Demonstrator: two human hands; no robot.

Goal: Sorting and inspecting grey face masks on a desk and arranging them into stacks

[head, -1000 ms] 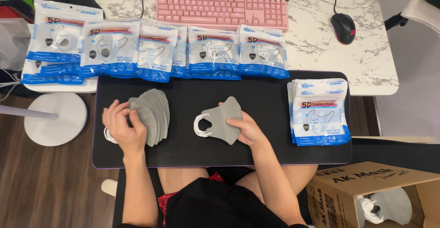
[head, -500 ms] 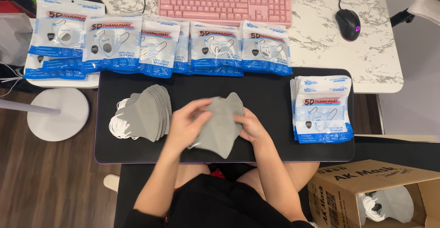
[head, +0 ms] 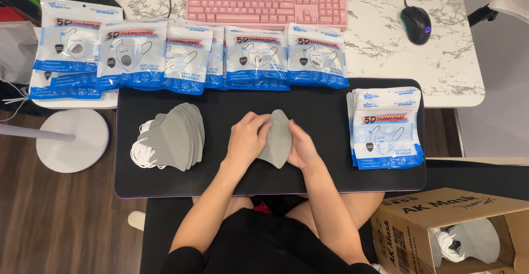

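At the middle of the black mat (head: 330,95) on my bench, both my hands now meet on 1 folded grey mask (head: 277,139). Half a second ago my left hand (head: 248,139) was crossing over from the fanned stack of grey masks (head: 179,136) near the mat's left edge; a second ago it was resting on that stack while my right hand (head: 300,147) alone held this mask. Now the left grip presses its fingers flat on the mask's left side and the right grip cups its right edge, so the mask is held between the 2, lying upright on the mat. I judge I am smoothing or folding it, not yet bagging it. Along the mat's far edge lies a row of blue-and-white mask packets (head: 259,59), a second pile of packets (head: 386,130) sits at the right edge, and an open cardboard box (head: 441,224) stands below the near right corner.
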